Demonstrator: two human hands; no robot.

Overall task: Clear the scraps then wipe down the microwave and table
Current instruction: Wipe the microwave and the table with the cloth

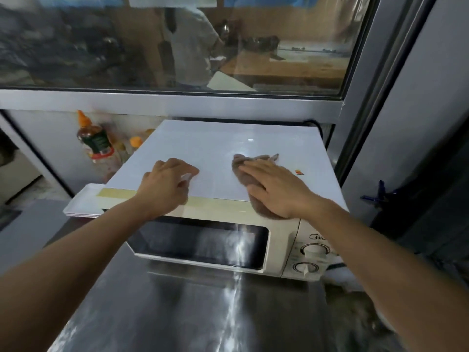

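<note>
A white microwave stands on a steel table, its dark door shut and two dials at the right. My right hand lies flat on a brown cloth, pressing it onto the microwave's top near the right front. My left hand rests on the top at the left front, fingers curled, with a small pale scrap between the fingertips. A strip of yellowish tape runs along the top's front edge.
A sauce bottle with an orange cap and other bottles stand left of the microwave. Stacked white trays lie beside its left front corner. A glass window runs behind. A dark bag hangs at the right.
</note>
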